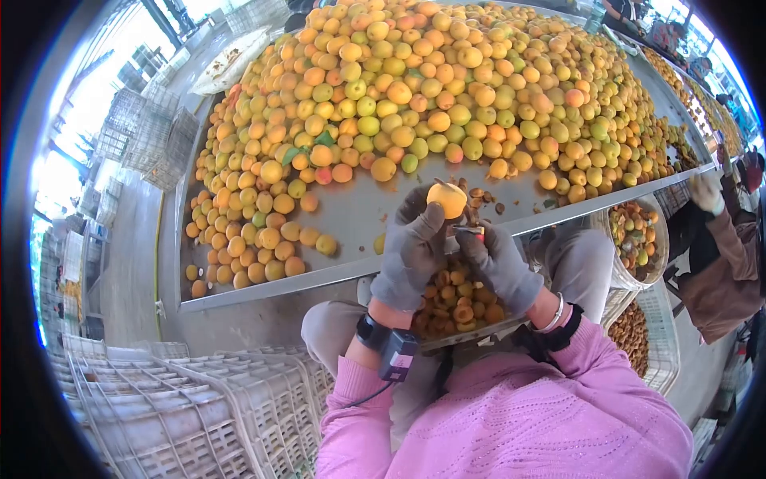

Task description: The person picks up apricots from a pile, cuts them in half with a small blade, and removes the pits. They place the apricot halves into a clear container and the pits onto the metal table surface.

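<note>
My left hand (411,255), in a grey glove, is closed around a yellow-orange apricot (447,199) and holds it up above the table's front edge. A thin dark strip lies across the top of this fruit. My right hand (503,263), gloved too, is just to the right, its fingers closed on a small knife (471,231) with a red part showing; most of its handle is hidden in the glove. Below both hands, a container at my lap holds halved apricots (461,299). Brown pits and scraps (479,198) lie on the metal behind the knife.
A large pile of apricots (383,96) covers much of the rimmed metal table (359,203). At right stand a bucket of fruit pieces (634,235) and a crate of brown pits (630,335). White plastic crates (199,407) stand at left. Another person (722,255) is at far right.
</note>
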Tool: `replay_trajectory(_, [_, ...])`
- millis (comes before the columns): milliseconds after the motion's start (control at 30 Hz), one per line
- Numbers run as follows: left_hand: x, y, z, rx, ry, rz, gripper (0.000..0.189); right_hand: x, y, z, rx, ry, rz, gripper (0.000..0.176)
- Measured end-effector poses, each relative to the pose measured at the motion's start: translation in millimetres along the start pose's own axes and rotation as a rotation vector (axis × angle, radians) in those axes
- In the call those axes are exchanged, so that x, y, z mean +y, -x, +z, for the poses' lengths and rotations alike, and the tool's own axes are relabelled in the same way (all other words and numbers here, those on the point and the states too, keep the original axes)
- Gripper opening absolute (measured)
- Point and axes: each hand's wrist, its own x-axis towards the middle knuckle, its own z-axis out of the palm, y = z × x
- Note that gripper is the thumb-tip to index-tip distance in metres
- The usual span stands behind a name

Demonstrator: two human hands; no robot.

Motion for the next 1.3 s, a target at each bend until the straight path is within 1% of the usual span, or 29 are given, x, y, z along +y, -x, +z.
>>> replay_trajectory(33, [6.8,-0.5,-1.5,0.004,0.002,0.003,0.034,-2.7,-0.2,-0.6,-0.004,0.001,0.002,0.039])
replay_trajectory(100, [23.1,-4.1,-4.3,-0.050,-0.334,0.097,0.046,-8.9,-0.7,-5.9,-0.051,0.144,0.007,0.038])
replay_trajectory(133, [30.7,-6.2,-7.4,-0.051,-0.331,0.099,0.046,-12.1,-1.1,-8.3,-0.052,0.147,0.007,0.038])
replay_trajectory(200, [45.2,-7.5,-12.8,-0.198,-0.651,-0.012,0.050,-15.5,-0.9,-11.8,-0.168,0.243,0.084,0.039])
replay_trajectory(233, [51.0,-5.9,-13.2,-0.196,-0.649,-0.012,0.050,-8.8,-1.0,-13.9,-0.171,0.244,0.087,0.039])
replay_trajectory(300, [59.8,-2.5,-10.2,-0.195,-0.835,-0.143,0.050,6.9,-2.6,-16.6,-0.263,0.227,0.008,0.040])
replay_trajectory(333, [51.7,-1.4,-9.8,-0.195,-0.837,-0.143,0.050,7.3,-2.0,-18.3,-0.263,0.226,0.007,0.040])
replay_trajectory(400, [19.9,2.3,-6.0,-0.019,-0.366,0.059,0.045,2.7,-0.8,-20.0,-0.231,-0.009,0.163,0.042])
replay_trajectory(433, [8.7,3.3,-1.2,-0.025,-0.371,0.061,0.045,-1.7,-0.9,-18.9,-0.229,-0.010,0.156,0.042])
replay_trajectory(500, [-7.8,4.1,6.0,0.045,-0.188,0.025,0.032,-8.3,-1.2,-16.5,-0.187,-0.161,0.051,0.045])
replay_trajectory(533, [-7.8,4.4,4.9,0.047,-0.184,0.020,0.032,-6.6,-0.7,-20.6,-0.184,-0.161,0.056,0.045])
replay_trajectory(600, [0.0,3.3,1.0,-0.015,-0.305,0.031,0.042,-1.7,-2.0,-31.6,-0.263,0.011,0.210,0.048])
replay_trajectory(633, [8.0,2.5,1.3,-0.015,-0.302,0.034,0.042,-0.8,-2.1,-31.8,-0.264,0.015,0.211,0.048])
replay_trajectory(700, [30.0,1.1,4.8,-0.085,-0.494,-0.137,0.040,1.1,-1.7,-31.3,-0.282,0.093,0.097,0.050])
replay_trajectory(733, [41.6,-2.4,6.1,-0.086,-0.494,-0.135,0.040,6.1,-1.7,-29.5,-0.282,0.094,0.095,0.050])
replay_trajectory(800, [58.6,-8.8,7.6,-0.256,-0.971,-0.250,0.038,17.4,0.4,-23.1,-0.248,0.062,-0.021,0.046])
replay_trajectory(833, [55.9,-8.6,6.8,-0.256,-0.972,-0.251,0.038,17.9,3.4,-22.3,-0.248,0.061,-0.022,0.046])
replay_trajectory(900, [40.3,-8.6,4.3,-0.104,-0.850,-0.142,0.042,15.5,7.8,-20.9,-0.247,-0.185,0.216,0.041])
replay_trajectory(933, [25.3,-5.7,6.6,-0.103,-0.849,-0.140,0.042,15.9,8.3,-19.7,-0.247,-0.184,0.216,0.041])
replay_trajectory(1000, [-8.3,1.5,15.2,-0.035,-0.246,0.174,0.042,15.3,6.6,-16.0,-0.191,-0.390,0.224,0.038])
replay_trajectory(1033, [-14.9,1.6,16.6,-0.040,-0.247,0.177,0.042,11.0,5.6,-13.5,-0.191,-0.388,0.219,0.038])
replay_trajectory(1100, [-22.5,4.2,17.0,0.049,-0.101,0.163,0.048,0.8,7.4,-8.4,-0.163,-0.351,0.201,0.038])
replay_trajectory(1133, [-21.1,4.9,14.7,0.055,-0.098,0.166,0.048,0.5,8.0,-10.0,-0.167,-0.348,0.206,0.038])
replay_trajectory(1200, [-11.9,3.9,7.8,-0.089,-0.004,0.123,0.044,-0.3,6.5,-21.0,-0.207,-0.190,0.223,0.039])
replay_trajectory(1233, [0.4,5.3,8.2,-0.085,-0.002,0.126,0.044,-5.9,5.4,-26.8,-0.212,-0.189,0.226,0.039])
replay_trajectory(1300, [29.8,8.5,9.1,-0.154,-0.330,0.026,0.038,-26.7,0.4,-40.8,-0.362,0.012,0.257,0.040])
